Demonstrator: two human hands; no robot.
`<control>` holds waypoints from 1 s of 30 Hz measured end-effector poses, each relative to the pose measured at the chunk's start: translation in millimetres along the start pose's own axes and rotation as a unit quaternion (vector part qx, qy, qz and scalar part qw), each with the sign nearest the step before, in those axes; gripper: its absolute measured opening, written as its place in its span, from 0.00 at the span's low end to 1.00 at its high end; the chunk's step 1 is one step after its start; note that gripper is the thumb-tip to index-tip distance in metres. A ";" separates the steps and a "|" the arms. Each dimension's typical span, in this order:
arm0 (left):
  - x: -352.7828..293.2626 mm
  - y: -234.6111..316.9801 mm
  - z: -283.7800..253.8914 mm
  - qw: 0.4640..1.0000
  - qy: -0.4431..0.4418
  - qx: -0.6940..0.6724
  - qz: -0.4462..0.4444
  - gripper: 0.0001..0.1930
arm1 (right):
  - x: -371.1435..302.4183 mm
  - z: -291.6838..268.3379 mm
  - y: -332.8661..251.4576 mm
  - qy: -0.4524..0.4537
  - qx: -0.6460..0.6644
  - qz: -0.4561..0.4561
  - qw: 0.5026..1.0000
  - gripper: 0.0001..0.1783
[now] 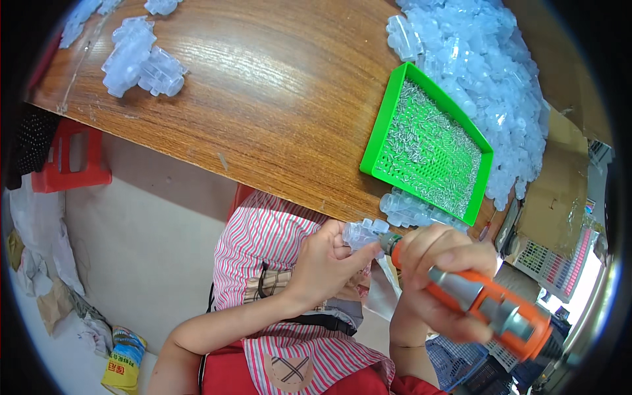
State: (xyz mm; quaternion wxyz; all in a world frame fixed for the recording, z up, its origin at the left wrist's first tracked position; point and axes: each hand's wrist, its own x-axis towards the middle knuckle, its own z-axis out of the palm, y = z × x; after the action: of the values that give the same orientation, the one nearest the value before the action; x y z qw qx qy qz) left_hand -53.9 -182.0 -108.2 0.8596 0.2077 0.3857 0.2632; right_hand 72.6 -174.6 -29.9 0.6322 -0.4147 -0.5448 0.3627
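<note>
Near the desk (283,118) edge, left hand (319,266) is pinching a likely light, stiff plastic part (359,234) by its sides; right hand (440,263) is gripping a screwdriver (507,316).

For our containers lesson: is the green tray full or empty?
Partly full: small metal pieces lie across the tray, yet its green floor shows between them.

The surface (263,99) is glossy wood-grain, the driver (484,306) part shiny metal, the piece (359,233) smooth translucent plastic, the tray (384,122) plastic — its screws (415,138) bright metal — and the apron (270,224) cloth.
</note>
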 end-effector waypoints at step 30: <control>-9.6 7.3 -11.1 0.999 0.010 0.033 -0.001 0.13 | -1.7 -7.5 -14.8 0.077 -0.023 0.035 0.996 0.42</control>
State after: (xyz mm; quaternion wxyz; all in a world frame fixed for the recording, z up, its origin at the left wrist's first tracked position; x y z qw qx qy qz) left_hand -70.0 -180.5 -105.7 0.8487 0.2333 0.4027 0.2512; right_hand 79.8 -183.0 -17.4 0.6494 -0.4746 -0.4878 0.3392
